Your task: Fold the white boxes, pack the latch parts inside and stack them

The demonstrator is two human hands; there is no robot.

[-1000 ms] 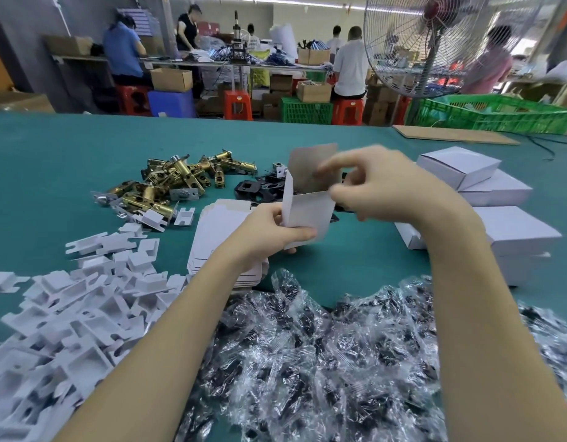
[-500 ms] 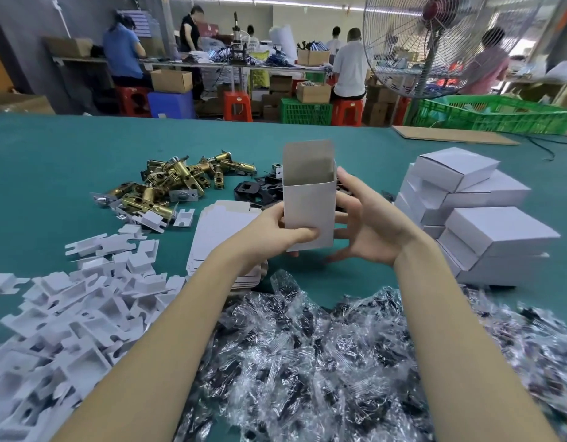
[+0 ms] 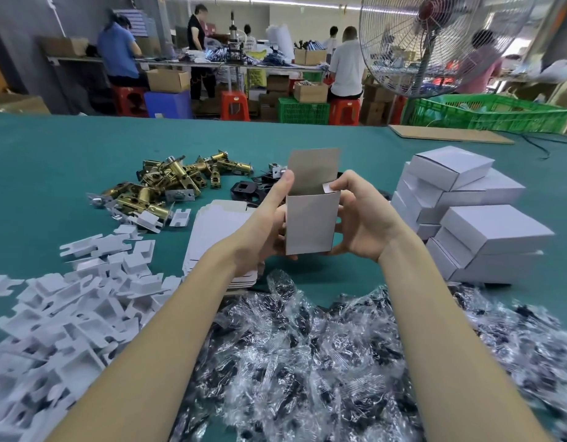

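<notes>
Two hands held one small white box [image 3: 310,224] upright above the green table [image 3: 52,161], its top flap standing open. The left hand [image 3: 263,228] gripped the box's left side with the thumb stretched up along that edge; the right hand [image 3: 361,218] curled round the right side, its thumb on a small side flap at the box's mouth. Just left of the box lay a stack of flat box blanks [image 3: 218,231], partly under the left wrist. Beyond that sat a heap of brass latch parts [image 3: 167,186], with a few black plates [image 3: 247,189] behind the box. Folded white boxes [image 3: 467,215] were stacked at the right. White card inserts [image 3: 65,311] were strewn over the near left, and clear bags of dark pieces [image 3: 307,362] covered the near edge. Farther back, a standing fan [image 3: 432,43] rose beside green crates [image 3: 492,113], and several people worked at a long bench [image 3: 212,63] among red stools and cardboard cartons.
</notes>
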